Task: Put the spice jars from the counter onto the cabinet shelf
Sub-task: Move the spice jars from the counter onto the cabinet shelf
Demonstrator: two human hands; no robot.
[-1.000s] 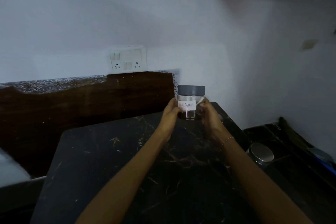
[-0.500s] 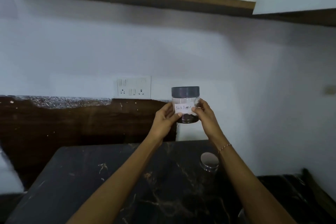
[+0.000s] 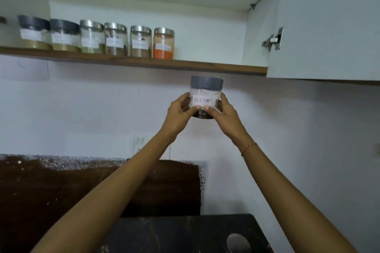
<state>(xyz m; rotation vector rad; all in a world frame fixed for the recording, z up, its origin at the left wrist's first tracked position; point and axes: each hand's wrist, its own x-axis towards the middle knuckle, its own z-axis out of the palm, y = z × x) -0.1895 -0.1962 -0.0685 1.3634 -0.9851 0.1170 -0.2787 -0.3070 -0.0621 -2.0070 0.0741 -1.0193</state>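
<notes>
While gripped by both hands, jar below shelf

Pale wall, dark backsplash, open white cabinet door, dim light.

Both forearms were left bare, with no sleeves seen. A thin beaded bracelet, reddish in tone, was worn at the right wrist. The left hand and right hand were ungloved.

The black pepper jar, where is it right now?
The black pepper jar is held between the left hand and right hand, mid-frame, just below the cabinet shelf and right of the orange spice jar.
</notes>
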